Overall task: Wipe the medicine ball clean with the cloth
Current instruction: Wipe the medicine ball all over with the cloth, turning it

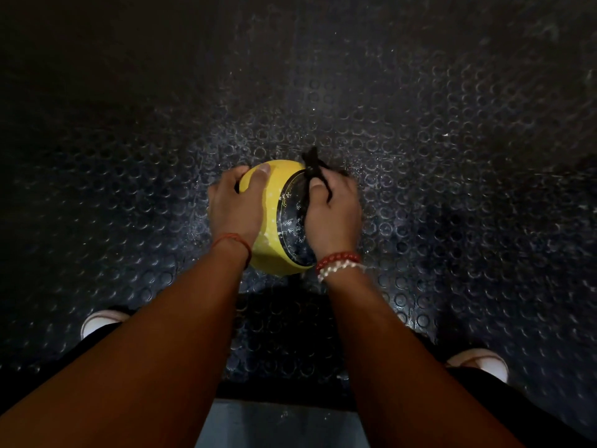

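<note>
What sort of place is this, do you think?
Most likely a gym or workout room: dark rubber flooring with raised round studs, a yellow medicine ball being handled on it, and white shoes on the person's feet.

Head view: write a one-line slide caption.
Left hand steadies the yellow medicine ball; right hand holds a dark cloth against it.

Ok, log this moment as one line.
left hand holds medicine ball | right hand grips cloth against ball | ball on studded floor
</note>
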